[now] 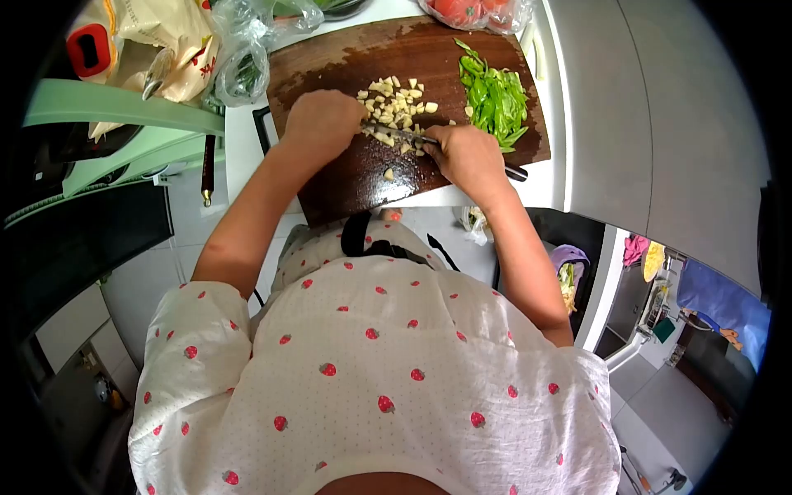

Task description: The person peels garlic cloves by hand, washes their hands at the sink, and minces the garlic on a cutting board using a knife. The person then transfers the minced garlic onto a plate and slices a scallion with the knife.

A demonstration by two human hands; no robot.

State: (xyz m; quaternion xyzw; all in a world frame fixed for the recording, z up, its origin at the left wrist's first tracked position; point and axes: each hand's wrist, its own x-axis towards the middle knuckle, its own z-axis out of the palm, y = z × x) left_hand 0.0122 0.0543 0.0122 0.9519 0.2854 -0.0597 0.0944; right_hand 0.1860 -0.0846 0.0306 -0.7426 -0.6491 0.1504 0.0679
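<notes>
My right hand is wrapped round the black handle of a kitchen knife, whose blade points left across the cutting board. At the far end of the blade, my left hand is closed with its fingers on the tip; the fingertips are partly hidden. Chopped pale pieces that look like garlic lie behind and around the blade, a few in front of it. Sliced green pepper forms a pile at the right of the dark wooden cutting board, which is wet in places.
Tomatoes in a plastic bag sit behind the board. To the left are a clear plastic bag, a beige package and a green shelf. The white counter edge runs close to my body.
</notes>
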